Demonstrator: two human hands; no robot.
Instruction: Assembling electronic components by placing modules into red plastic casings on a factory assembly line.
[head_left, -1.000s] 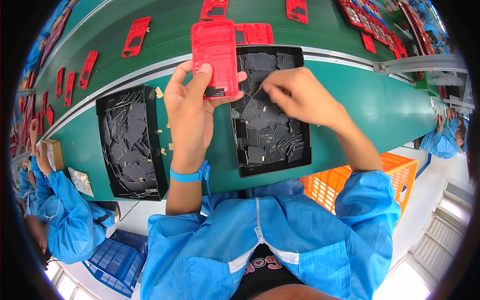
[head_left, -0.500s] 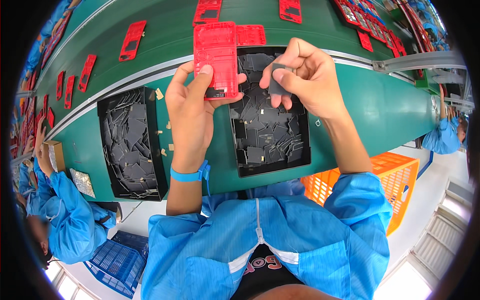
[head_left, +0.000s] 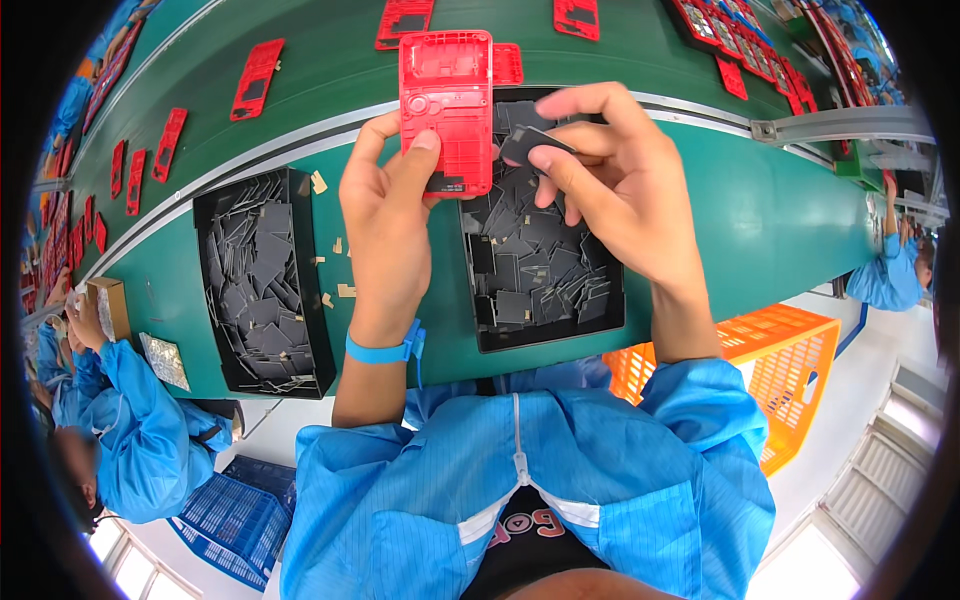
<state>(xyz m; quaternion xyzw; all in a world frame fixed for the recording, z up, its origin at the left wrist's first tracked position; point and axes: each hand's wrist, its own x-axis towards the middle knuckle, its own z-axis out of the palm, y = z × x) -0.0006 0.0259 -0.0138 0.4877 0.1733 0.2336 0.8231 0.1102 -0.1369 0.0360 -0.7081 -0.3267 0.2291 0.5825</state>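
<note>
My left hand grips a red plastic housing, thumb on its ribbed inner face. A dark label strip sits at the housing's lower end. To its right, my right hand pinches a thin dark grey pad between thumb and fingers, tilted and apart from the housing. Beneath both hands stands a black tray holding many loose dark grey pads. A blue band circles my left wrist.
A second black tray of grey pads stands to the left, with small tan scraps beside it. Red housings lie on the green belt beyond a metal rail. An orange crate stands lower right; a co-worker sits at left.
My left hand has shifted slightly right with the red housing. My right hand has turned the grey pad flatter and brought it left, closer to the housing.
</note>
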